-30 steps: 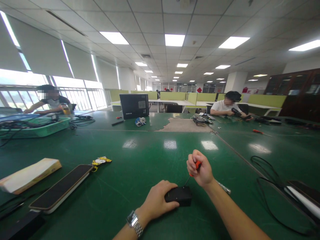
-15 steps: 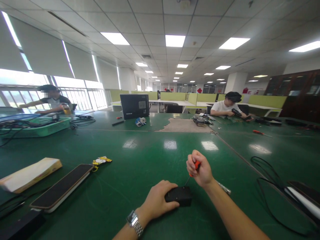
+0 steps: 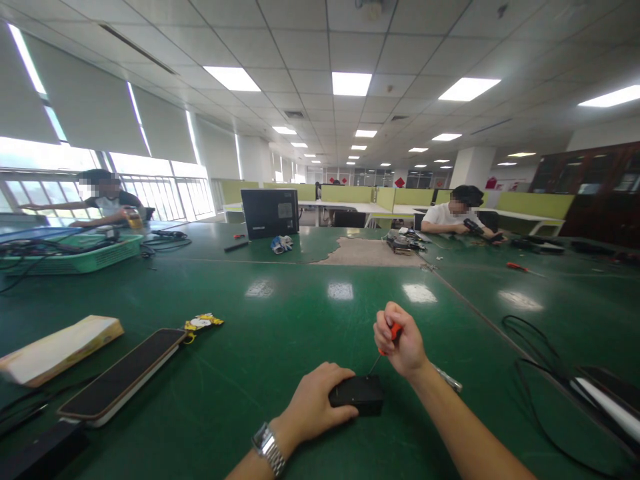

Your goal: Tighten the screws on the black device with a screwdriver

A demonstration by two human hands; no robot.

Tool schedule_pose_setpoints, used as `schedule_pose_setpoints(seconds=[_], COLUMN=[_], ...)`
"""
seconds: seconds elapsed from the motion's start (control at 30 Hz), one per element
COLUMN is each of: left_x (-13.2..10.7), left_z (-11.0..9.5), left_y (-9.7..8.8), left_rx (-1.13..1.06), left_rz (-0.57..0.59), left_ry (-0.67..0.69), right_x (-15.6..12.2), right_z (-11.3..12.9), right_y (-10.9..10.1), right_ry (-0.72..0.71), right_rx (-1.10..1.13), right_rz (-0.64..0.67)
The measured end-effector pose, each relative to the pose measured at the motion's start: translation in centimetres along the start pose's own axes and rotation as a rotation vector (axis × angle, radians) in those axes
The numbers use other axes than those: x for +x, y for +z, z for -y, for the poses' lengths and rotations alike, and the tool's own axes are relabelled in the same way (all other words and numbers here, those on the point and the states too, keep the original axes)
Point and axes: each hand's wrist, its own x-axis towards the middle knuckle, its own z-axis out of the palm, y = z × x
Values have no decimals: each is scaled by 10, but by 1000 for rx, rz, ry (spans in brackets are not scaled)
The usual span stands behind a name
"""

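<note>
A small black box (image 3: 367,396) lies on the green tabletop in front of me. My left hand (image 3: 320,400) grips its left end, thumb on the near side and fingers over the top. In my right hand (image 3: 403,340) is a screwdriver (image 3: 396,331) with a red-orange handle, wrapped in a fist. Its thin shaft slants down to the far edge of the box; where exactly the tip sits I cannot make out. A shiny metal object (image 3: 449,379) lies on the table behind my right forearm, partly covered by it.
Left of me lie a phone (image 3: 125,377) on a white base, a tissue pack (image 3: 63,347) and a yellow trinket (image 3: 204,323). Black cables (image 3: 533,373) curl at right. Further off stand a green basket (image 3: 95,259) and a black computer case (image 3: 270,213). Two people sit across the table.
My hands, the box and the screwdriver look almost unchanged, with only a slight shift of the whole view. The person at left has moved an outstretched arm a little.
</note>
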Motion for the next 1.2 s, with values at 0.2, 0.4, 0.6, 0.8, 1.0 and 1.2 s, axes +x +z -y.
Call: schedule_pose_setpoints(seconds=[0.2, 0.4, 0.6, 0.8, 1.0, 1.2], left_x=[0, -1, -2, -1, -1, -1], left_z=[-1, -1, -3, -2, -2, -4], left_y=[-1, -1, -2, 0, 0, -2], left_rx=[1, -8, -2, 3, -11, -12], left_rz=[8, -6, -4, -3, 3, 9], left_ry=[-4, -6, -10, -18, -28, -33], right_x=[-2, 3, 4, 4, 5, 2], right_z=[-3, -3, 1, 6, 9, 9], right_y=[4, 2, 1, 2, 4, 6], right_ry=[-10, -65, 20, 5, 99, 122], right_rx=[-61, -300, -298, -457, -338, -296], right_rz=[30, -70, -125, -123, -43, -42])
